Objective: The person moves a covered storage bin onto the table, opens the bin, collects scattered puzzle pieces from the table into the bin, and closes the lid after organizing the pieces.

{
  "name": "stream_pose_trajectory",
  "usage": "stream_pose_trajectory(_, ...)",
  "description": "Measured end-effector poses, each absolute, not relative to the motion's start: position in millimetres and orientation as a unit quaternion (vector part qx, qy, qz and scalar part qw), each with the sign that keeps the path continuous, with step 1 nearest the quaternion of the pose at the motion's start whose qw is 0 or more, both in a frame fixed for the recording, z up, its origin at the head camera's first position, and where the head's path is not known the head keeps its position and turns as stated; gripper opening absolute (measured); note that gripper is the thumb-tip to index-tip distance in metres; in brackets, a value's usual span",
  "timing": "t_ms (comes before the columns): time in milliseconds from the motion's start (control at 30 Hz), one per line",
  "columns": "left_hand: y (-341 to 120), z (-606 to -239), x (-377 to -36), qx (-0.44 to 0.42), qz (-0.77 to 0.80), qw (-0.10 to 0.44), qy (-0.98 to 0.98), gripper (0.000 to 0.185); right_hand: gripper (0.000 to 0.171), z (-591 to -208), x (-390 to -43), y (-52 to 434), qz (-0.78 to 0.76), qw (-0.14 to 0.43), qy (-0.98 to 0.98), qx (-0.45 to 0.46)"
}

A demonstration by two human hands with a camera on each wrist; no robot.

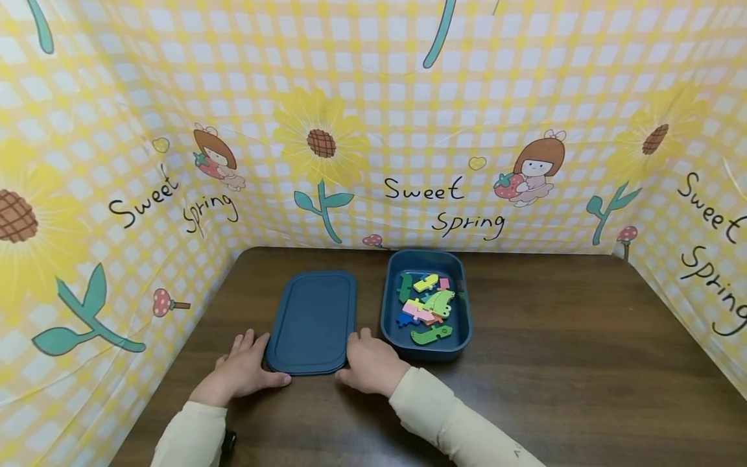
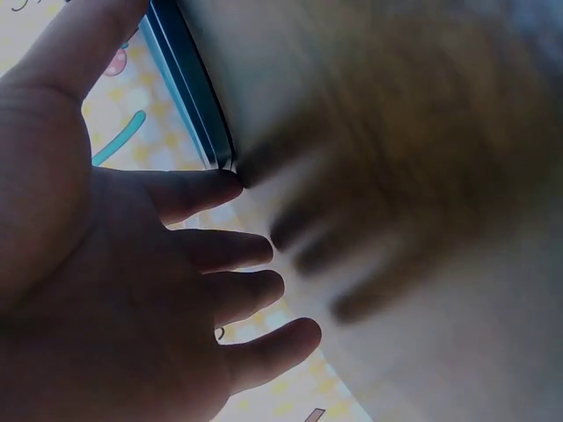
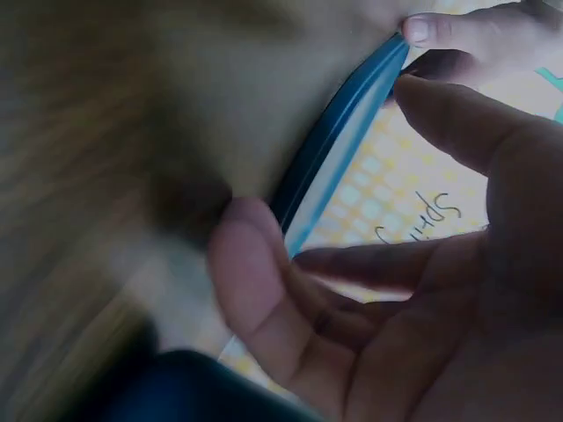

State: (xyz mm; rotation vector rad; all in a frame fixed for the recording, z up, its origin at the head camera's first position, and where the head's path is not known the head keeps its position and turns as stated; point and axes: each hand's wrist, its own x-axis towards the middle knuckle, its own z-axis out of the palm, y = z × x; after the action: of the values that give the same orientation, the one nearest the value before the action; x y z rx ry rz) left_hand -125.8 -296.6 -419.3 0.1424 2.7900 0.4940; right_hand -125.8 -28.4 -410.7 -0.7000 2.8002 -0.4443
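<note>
A dark blue rectangular lid (image 1: 315,318) lies flat on the table. My left hand (image 1: 240,370) rests at its near left corner, fingers extended; in the left wrist view the index fingertip touches the lid's edge (image 2: 189,83). At the near right corner is my right hand (image 1: 373,364), its thumb and fingers touching the rim (image 3: 339,123) with the fingers loosely bent. Right of the lid stands a dark blue open box (image 1: 426,355). Inside it lie several colourful puzzle pieces, among them a green crocodile-like piece (image 1: 432,335) and a pink one (image 1: 417,311).
The brown wooden table (image 1: 560,350) extends to the right and toward the front. A yellow checked cloth (image 1: 373,78) with sunflowers and lettering hangs around the back and sides. Something black (image 1: 229,443) shows beside the left sleeve.
</note>
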Motion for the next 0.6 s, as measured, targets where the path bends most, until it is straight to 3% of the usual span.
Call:
stream_pose_trajectory(133,-293.2,-416.5,-128.0,0.047,0.17,0.148,0.973,0.115,0.082,-414.0,-131.7,-40.2,-0.137,0.103,0.964,-0.202)
stream_pose_trajectory(367,-290.7,-420.1,-132.3,0.05,0.174,0.152,0.972,0.119,0.073,-415.1,-141.0,-48.0,-0.115,0.104,0.973,-0.169)
stream_pose_trajectory(600,-292.5,-423.6,-135.1,0.056,0.189,0.148,0.969,0.119,0.082,-419.5,-147.4,-53.7,-0.135,0.109,0.972,-0.161)
